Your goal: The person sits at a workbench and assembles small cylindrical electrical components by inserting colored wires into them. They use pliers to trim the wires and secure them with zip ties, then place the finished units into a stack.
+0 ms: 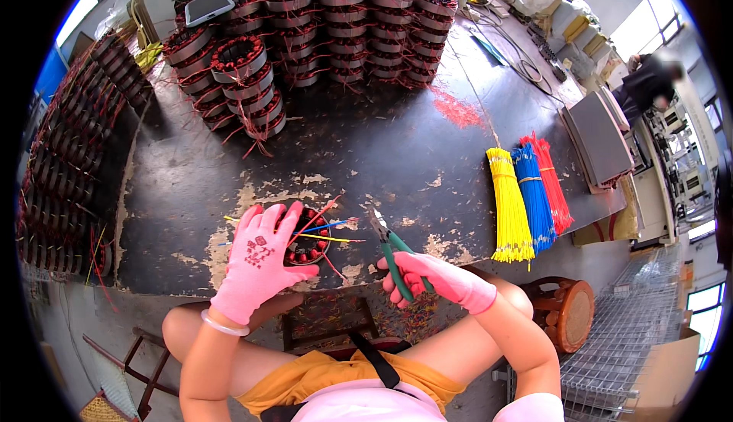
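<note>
A motor stator point(311, 248), a ring with red windings, lies near the table's front edge. Yellow, blue and red wires stick out across it. My left hand point(262, 256), in a pink glove, grips the stator from its left side, the thumb along the near rim and the fingers over the far part, hiding much of it. To the right, my right hand point(439, 278), also gloved in pink, is closed round the green handles of a pair of cutting pliers point(396, 263). Their jaws point away from me, to the right of the wire ends and apart from them.
Stacked stators point(347, 25) stand along the table's far side, with a tablet-like device point(209, 7) on top. More stacks point(65, 193) fill the left. Bundles of yellow point(510, 208), blue point(537, 200) and red wires point(553, 185) lie at right. A person point(649, 86) is at far right.
</note>
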`<state>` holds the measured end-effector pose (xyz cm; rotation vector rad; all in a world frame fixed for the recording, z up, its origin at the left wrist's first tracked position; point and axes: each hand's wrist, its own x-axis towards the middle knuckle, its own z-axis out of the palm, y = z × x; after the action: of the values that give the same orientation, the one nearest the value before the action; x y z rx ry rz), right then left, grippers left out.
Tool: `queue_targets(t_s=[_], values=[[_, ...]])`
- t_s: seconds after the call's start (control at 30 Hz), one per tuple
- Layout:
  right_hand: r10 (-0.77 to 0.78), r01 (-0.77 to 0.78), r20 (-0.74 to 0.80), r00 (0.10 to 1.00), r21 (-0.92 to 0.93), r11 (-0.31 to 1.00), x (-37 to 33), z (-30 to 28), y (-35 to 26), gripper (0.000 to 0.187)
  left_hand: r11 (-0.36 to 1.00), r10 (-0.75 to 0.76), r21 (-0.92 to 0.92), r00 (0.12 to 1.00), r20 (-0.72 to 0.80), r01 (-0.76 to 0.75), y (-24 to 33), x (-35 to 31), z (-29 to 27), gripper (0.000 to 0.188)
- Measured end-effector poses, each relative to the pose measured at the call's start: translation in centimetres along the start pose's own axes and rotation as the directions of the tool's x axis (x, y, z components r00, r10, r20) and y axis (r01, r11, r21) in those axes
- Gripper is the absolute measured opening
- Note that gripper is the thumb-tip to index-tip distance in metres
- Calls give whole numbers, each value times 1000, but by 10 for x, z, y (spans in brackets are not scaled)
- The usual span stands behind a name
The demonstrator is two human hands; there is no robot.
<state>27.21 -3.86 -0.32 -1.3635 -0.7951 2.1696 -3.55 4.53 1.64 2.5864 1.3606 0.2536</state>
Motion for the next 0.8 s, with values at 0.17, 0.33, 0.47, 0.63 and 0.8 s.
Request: queue_targets(t_s=[0.17,0.33,0.47,0.63,0.8], values=[[74,-71,38,997,-54,996,-11,-1,-1,57,982,132,-129,990,-46,-137,-15,2,8,96],[58,-54,45,997,-80,995,-3,6,-5,59,983,140,-114,989,-38,-144,-14,3,5,94],[41,-38,32,999,-104,994,0,5,-9,61,980,156,-120,986,-59,-162,-16,4,7,94],[37,-32,46,998,-112,993,-2,0,-12,65,979,157,-125,986,-57,-163,-16,4,7,94],[44,-36,47,998,-161,986,-5,-3,-13,65,977,161,-128,985,-62,-168,-17,4,6,94]])
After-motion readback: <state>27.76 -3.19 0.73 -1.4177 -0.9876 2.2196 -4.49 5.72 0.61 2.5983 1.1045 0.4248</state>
